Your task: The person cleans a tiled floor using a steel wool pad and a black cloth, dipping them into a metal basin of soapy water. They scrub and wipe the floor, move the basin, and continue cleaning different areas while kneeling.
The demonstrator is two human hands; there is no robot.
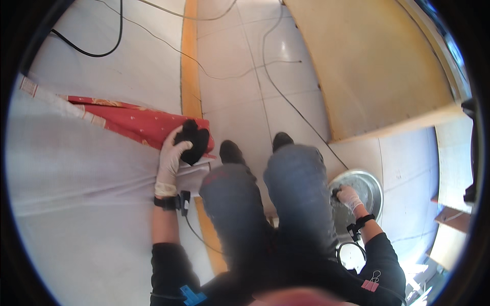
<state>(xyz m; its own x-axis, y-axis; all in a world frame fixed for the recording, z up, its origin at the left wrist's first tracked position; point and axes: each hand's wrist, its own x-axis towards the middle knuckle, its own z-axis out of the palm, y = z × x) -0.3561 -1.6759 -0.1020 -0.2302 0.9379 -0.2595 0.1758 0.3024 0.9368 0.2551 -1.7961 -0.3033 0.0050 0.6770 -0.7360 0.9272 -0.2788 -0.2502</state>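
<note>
My left hand (171,157), in a whitish glove, grips a bunched black cloth item (194,142) at the end of a folded red patterned fabric (138,122). That fabric lies on a white-covered surface. Down at the right, my right hand (349,197), also gloved, reaches into a round metal basin (379,191) of water on the floor. Its fingers are closed on a small dark thing (336,192), too small to name. Both wrists bear black straps with small devices.
A large yellowish wooden panel (375,65) stands at the upper right. Thin cables (294,107) cross the tiled floor (237,88), one reaching the basin. A wooden edge strip (190,76) borders the white surface (95,229) at the left. My knees and shoes are between the hands.
</note>
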